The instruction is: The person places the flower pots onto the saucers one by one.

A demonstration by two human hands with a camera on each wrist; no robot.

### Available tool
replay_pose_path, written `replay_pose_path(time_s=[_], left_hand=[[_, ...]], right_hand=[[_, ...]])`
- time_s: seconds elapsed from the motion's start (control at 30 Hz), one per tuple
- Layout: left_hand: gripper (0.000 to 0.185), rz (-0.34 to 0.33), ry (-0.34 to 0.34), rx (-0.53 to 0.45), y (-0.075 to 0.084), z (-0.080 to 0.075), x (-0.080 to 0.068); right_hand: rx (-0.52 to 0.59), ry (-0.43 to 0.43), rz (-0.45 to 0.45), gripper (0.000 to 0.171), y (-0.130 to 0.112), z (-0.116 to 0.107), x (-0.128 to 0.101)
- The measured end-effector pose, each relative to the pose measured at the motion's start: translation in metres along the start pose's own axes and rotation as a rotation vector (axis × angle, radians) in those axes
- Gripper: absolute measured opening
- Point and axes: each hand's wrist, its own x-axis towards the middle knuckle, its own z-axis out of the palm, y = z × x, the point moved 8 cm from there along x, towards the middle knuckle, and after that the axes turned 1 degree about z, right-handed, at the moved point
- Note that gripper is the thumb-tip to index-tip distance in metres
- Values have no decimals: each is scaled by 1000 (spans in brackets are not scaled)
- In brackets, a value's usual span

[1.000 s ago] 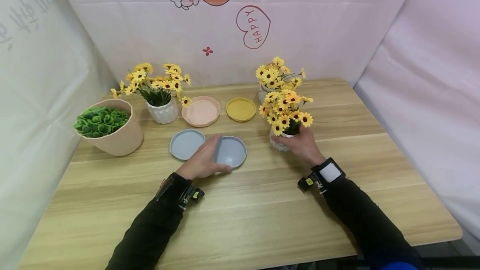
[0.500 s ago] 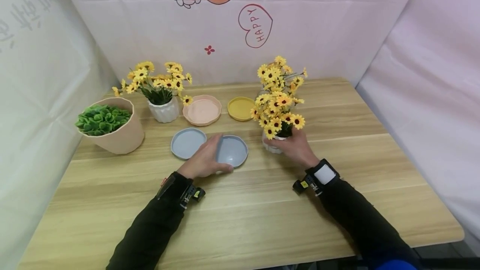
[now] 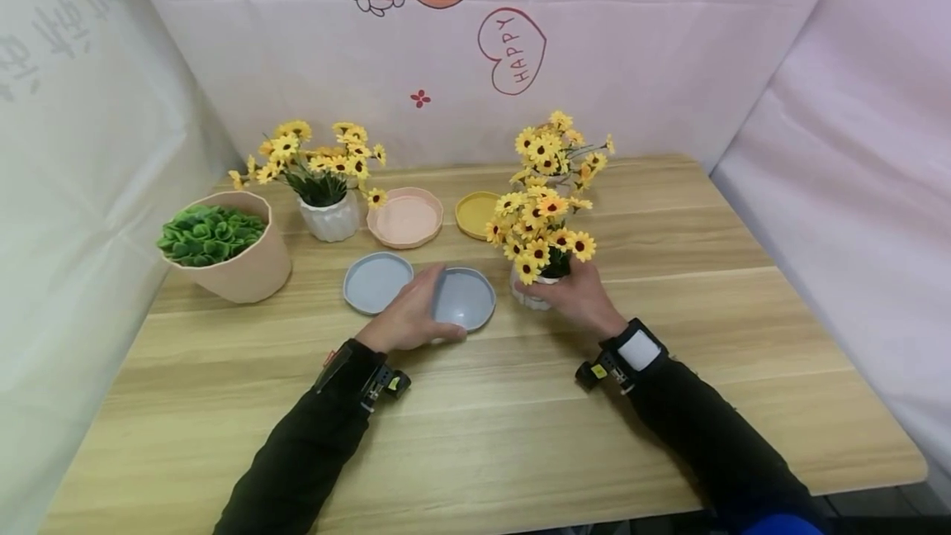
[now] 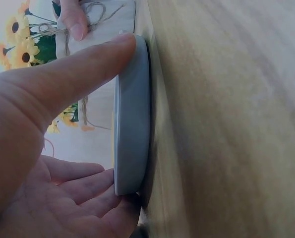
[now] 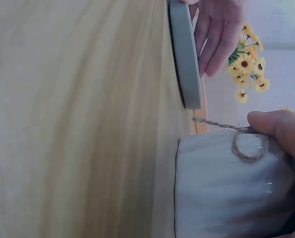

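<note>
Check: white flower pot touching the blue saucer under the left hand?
Apart. Right wrist view shows bare wood between the white pot and the blue saucer.

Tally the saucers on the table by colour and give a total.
Round grey plastic saucers: 2
Round pink scalloped saucer: 1
Round yellow saucer: 1
Total: 4
</note>
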Motion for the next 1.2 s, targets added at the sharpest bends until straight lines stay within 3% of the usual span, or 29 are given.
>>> replay_pose_path(time_s=[0.23,0.43,0.57,0.97,1.07,1.2], left_hand=[[117,4,2,1,-1,0,0],[117,2,5,-18,-2,0,0],[116,-3,9,-23,-4,0,0],[121,-27,2,-67,-7,2,0],[125,-1,8,-79,-5,0,0],[128,105,37,-126,-4,-1,4]], right_hand=[[20,-21,26,107,-5,5,0],[12,-16,-81,85,-28,9,-1],[25,-36,-146,81,-45,16,-2],[107,-122,-194,72,-70,49,-6],[114,-140,-193,73,-72,58,-6],[105,-143,-214,76,-77,67,-6]])
